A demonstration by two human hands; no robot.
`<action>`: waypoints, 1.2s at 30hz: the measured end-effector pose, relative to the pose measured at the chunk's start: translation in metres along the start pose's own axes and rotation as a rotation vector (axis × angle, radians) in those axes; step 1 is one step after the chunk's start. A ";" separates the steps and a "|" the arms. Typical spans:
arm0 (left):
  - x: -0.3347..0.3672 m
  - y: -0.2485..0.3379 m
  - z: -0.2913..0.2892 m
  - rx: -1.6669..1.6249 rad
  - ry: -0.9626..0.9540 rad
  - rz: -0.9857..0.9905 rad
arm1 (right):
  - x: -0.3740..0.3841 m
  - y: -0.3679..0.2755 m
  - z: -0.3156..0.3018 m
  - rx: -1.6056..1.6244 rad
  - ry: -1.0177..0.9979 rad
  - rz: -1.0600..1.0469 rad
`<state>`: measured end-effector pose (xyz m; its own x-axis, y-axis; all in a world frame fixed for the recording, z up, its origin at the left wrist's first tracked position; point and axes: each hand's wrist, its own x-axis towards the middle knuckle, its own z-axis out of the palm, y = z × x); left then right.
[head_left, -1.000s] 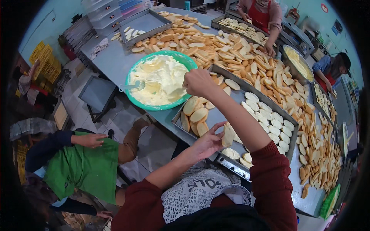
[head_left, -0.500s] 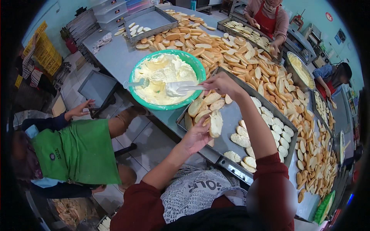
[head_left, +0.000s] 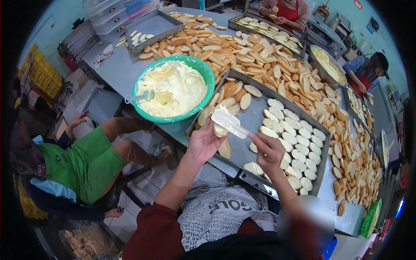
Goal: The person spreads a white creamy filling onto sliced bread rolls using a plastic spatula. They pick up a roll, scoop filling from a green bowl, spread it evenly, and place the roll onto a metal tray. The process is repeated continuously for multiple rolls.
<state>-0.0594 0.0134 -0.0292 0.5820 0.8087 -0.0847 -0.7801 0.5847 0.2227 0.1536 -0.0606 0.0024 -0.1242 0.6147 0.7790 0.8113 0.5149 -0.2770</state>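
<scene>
My left hand [head_left: 203,145] pinches a halved oval bread slice [head_left: 220,131] over the near left part of a metal tray [head_left: 255,110]. In my right hand [head_left: 269,152] is a spatula [head_left: 236,125], its broad blade loaded with pale cream and lying against the slice's top. The blade hides much of the slice. Rows of cream-coated slices [head_left: 299,154] fill the tray's right side, while several plain slices [head_left: 245,101] lie in its far left corner. Left of the tray stands a green bowl [head_left: 209,82] of pale cream [head_left: 184,89], with a light-handled tool [head_left: 142,96] resting in it.
Loose bread slices [head_left: 255,58] are heaped beyond and right of the tray. Other trays [head_left: 158,27] and a large bowl of cream [head_left: 328,65] stand farther off. A person in a green apron [head_left: 82,167] sits at left; two other people work across the table.
My right hand has brought the spatula from the cream bowl down onto the slice in my left hand. The seated person's leg has shifted, and the view has moved slightly.
</scene>
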 end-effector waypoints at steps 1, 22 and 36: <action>0.001 0.000 0.002 0.000 0.003 0.007 | -0.006 0.002 -0.002 -0.012 0.027 -0.024; 0.003 -0.027 0.022 0.105 -0.104 -0.184 | 0.004 0.014 -0.041 -0.432 0.146 -0.104; 0.014 -0.032 0.029 0.295 -0.113 0.086 | -0.033 -0.027 -0.068 -0.161 0.040 0.145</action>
<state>-0.0194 0.0043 -0.0096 0.5514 0.8327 0.0510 -0.7370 0.4576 0.4975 0.1748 -0.1352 0.0219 0.0210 0.6495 0.7601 0.9001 0.3187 -0.2972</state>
